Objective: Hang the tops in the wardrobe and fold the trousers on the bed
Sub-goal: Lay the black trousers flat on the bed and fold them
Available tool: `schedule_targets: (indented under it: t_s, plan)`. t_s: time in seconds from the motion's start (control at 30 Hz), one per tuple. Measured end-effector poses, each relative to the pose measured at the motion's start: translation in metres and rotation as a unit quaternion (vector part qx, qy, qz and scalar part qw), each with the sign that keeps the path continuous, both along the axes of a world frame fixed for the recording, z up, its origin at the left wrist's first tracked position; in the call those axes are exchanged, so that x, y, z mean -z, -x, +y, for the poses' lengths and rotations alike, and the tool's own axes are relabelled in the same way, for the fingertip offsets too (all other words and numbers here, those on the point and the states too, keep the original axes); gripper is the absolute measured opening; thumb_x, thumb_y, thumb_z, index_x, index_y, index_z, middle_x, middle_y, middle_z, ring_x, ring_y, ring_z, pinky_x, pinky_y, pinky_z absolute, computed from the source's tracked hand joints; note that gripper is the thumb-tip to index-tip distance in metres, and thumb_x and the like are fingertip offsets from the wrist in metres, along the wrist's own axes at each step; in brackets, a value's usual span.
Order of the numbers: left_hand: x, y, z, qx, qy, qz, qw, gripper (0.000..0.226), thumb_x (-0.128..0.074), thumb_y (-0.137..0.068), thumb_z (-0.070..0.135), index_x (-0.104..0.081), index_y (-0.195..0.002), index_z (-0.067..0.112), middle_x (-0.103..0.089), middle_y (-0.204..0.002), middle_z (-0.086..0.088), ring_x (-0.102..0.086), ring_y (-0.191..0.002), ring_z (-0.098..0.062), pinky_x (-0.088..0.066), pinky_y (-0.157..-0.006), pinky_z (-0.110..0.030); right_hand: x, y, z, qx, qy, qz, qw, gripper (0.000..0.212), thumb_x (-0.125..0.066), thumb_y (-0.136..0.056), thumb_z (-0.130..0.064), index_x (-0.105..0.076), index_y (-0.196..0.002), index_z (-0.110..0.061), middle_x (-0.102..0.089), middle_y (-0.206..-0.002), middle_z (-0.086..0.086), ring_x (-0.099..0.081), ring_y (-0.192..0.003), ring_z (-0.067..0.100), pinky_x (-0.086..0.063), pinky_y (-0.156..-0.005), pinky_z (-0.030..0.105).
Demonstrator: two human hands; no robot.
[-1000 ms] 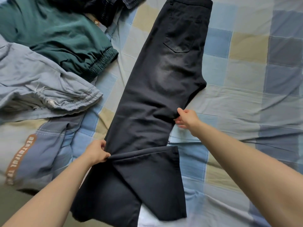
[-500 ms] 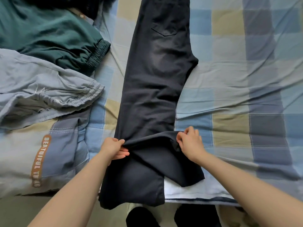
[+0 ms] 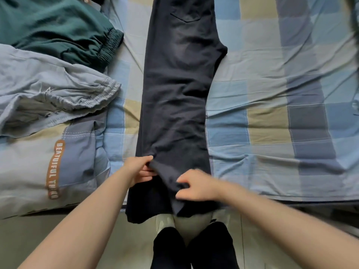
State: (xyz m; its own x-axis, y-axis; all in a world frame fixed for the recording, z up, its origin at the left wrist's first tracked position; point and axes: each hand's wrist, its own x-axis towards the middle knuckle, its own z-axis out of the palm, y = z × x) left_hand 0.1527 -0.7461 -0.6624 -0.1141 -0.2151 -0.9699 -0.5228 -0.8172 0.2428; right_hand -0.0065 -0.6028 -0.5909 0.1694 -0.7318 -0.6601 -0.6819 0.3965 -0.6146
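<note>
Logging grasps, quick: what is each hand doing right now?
Left hand: pinches the black trousers at their left edge.
Right hand: grips the trousers' lower fold.

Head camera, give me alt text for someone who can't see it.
Both hands, left hand and right hand, pinch the lower leg of black trousers laid lengthwise on a checked bedsheet. Green and grey garments lie to the left.

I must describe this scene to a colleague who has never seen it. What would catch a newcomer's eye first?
First, the long black trousers lying lengthwise down the middle of the checked bed, their lower end hanging over the near edge. There both hands work: the left hand pinches the trousers' left edge and the right hand pinches a raised fold. At the left lie the green garment and the grey garment.
</note>
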Motion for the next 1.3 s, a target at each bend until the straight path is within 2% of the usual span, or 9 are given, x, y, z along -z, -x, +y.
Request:
schedule_targets:
  t_s: [0.13,0.23,0.37,0.53,0.7,0.9,1.1,1.23,1.3]
  plan:
    - [-0.006,-0.024,0.033,0.082,-0.008,0.015,0.996,0.031,-0.078,-0.08,0.016,-0.068,-0.108,0.005,-0.075,-0.099,-0.011,-0.072,-0.089,-0.029,-0.057,-0.076,-0.036,-0.009,-0.062,0.035,-0.033,-0.132,-0.163,0.977,0.038,-0.052,-0.085,-0.057,-0.066,-0.095,-0.022,-0.07,-0.094,-0.004,-0.061,-0.083,0.007,-0.049,-0.084,0.025]
    - [0.001,-0.051,0.046,0.107,0.048,-0.014,0.993,0.022,-0.073,-0.084,0.011,-0.069,-0.105,0.007,-0.075,-0.093,-0.006,-0.07,-0.088,-0.025,-0.054,-0.078,-0.032,0.02,-0.047,0.037,0.121,-0.066,-0.055,0.989,0.029,-0.05,-0.09,-0.038,-0.068,-0.096,-0.017,-0.069,-0.099,0.003,-0.062,-0.097,0.021,-0.046,-0.091,0.032]
    - [0.005,-0.085,0.045,0.153,0.098,-0.013,0.983,0.008,-0.065,-0.091,0.027,-0.07,-0.091,0.021,-0.076,-0.089,0.005,-0.071,-0.085,-0.016,-0.052,-0.066,-0.026,0.07,0.016,0.038,0.416,-0.087,0.104,0.899,0.035,-0.058,-0.091,-0.026,-0.052,-0.121,-0.007,-0.059,-0.107,0.01,-0.057,-0.106,0.027,-0.041,-0.086,0.029]
    - [0.01,-0.103,0.046,0.195,0.129,0.002,0.972,0.009,-0.063,-0.092,0.027,-0.07,-0.091,0.022,-0.074,-0.082,0.012,-0.067,-0.076,-0.008,-0.046,-0.058,-0.02,0.089,0.019,0.038,0.464,-0.131,0.003,0.876,0.029,-0.06,-0.091,-0.035,-0.048,-0.077,-0.012,-0.052,-0.07,0.007,-0.048,-0.067,0.021,-0.038,-0.064,0.03]
    - [0.01,-0.114,0.052,0.211,0.115,0.016,0.97,0.007,-0.067,-0.09,0.019,-0.071,-0.096,0.02,-0.076,-0.092,0.009,-0.07,-0.089,-0.011,-0.051,-0.072,-0.024,0.086,-0.007,0.049,0.464,-0.144,0.004,0.874,0.029,-0.056,-0.095,-0.02,-0.041,-0.071,-0.013,-0.045,-0.063,0.004,-0.045,-0.069,0.022,-0.038,-0.069,0.032]
    - [0.012,-0.116,0.049,0.301,0.156,-0.025,0.94,0.01,-0.068,-0.087,0.017,-0.069,-0.078,0.02,-0.072,-0.074,0.009,-0.064,-0.074,-0.011,-0.046,-0.063,-0.024,0.085,-0.011,0.069,0.439,-0.112,0.054,0.89,0.039,-0.051,-0.097,-0.02,-0.034,-0.061,-0.016,-0.038,-0.06,-0.002,-0.034,-0.058,0.015,-0.031,-0.062,0.031]
    - [0.016,-0.117,0.051,0.358,0.169,-0.066,0.916,0.015,-0.066,-0.086,0.02,-0.069,-0.081,0.006,-0.069,-0.078,-0.008,-0.06,-0.074,-0.023,-0.045,-0.067,-0.031,0.088,-0.003,0.065,0.444,-0.15,0.028,0.883,0.039,-0.054,-0.094,-0.017,-0.034,-0.06,-0.017,-0.039,-0.062,0.006,-0.039,-0.067,0.022,-0.037,-0.067,0.035]
    - [0.012,-0.116,0.052,0.381,0.247,-0.095,0.886,0.018,-0.073,-0.081,0.023,-0.069,-0.073,0.007,-0.054,-0.093,0.001,-0.059,-0.079,-0.015,-0.044,-0.069,-0.028,0.086,0.0,0.065,0.499,-0.18,-0.031,0.847,0.033,-0.058,-0.092,-0.016,-0.044,-0.063,-0.017,-0.052,-0.069,0.005,-0.054,-0.075,0.021,-0.049,-0.077,0.035]
    - [0.007,-0.115,0.057,0.331,0.273,-0.079,0.9,0.012,-0.076,-0.079,0.024,-0.072,-0.075,0.013,-0.056,-0.101,0.004,-0.064,-0.086,-0.015,-0.048,-0.076,-0.03,0.086,-0.001,0.066,0.516,-0.2,-0.088,0.828,0.019,-0.062,-0.09,-0.016,-0.055,-0.072,-0.017,-0.061,-0.077,-0.003,-0.061,-0.085,0.014,-0.048,-0.082,0.035]
